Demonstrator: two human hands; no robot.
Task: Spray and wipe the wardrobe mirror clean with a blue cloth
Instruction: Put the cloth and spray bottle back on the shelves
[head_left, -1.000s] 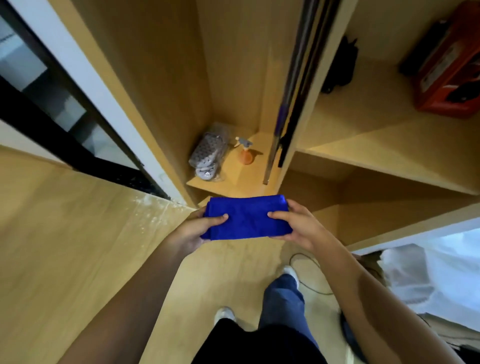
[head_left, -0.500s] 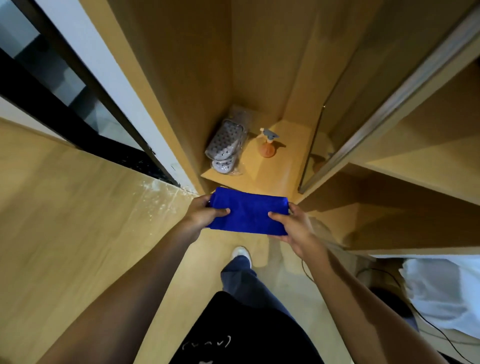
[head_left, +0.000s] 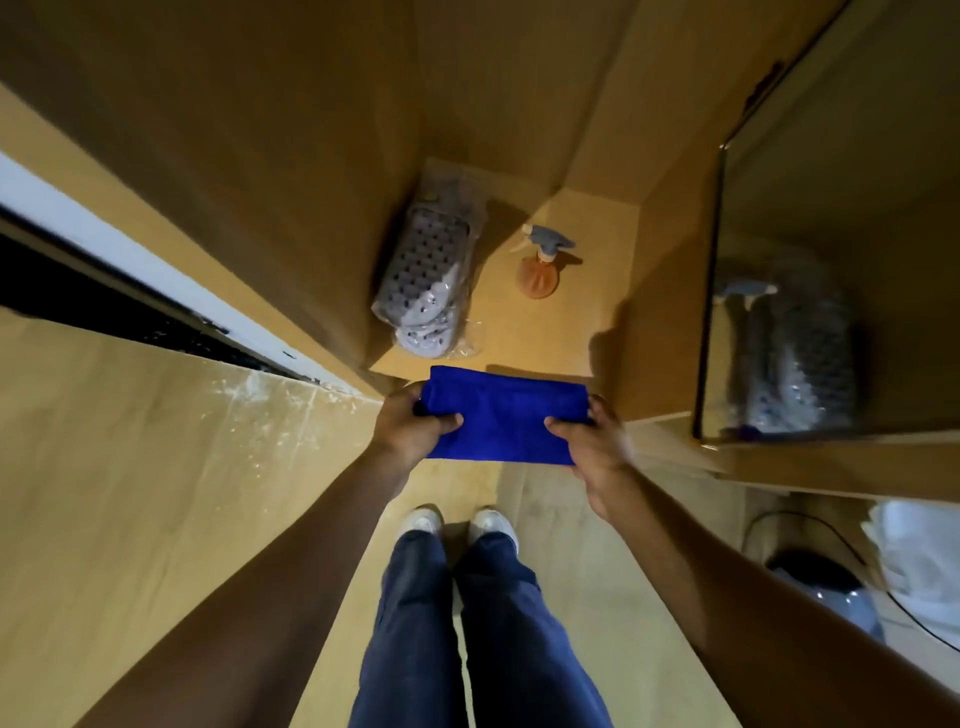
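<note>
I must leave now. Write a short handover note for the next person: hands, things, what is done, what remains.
Left hand and right hand each grip one end of the folded blue cloth, held over the floor.
Spray bottle stands untouched on the wardrobe's bottom shelf, beside bagged slippers.
Mirror is on the right.
Done: cloth folded and ready.
Left: pick up the bottle, spray the mirror, wipe it.

The folded blue cloth (head_left: 503, 415) I hold is matt and napped; at two o'clock a glossy framed wardrobe mirror (head_left: 831, 291); at twelve, a translucent orange plastic spray bottle (head_left: 540, 267) on smooth, matt pale wood-laminate shelving (head_left: 587, 332).
</note>
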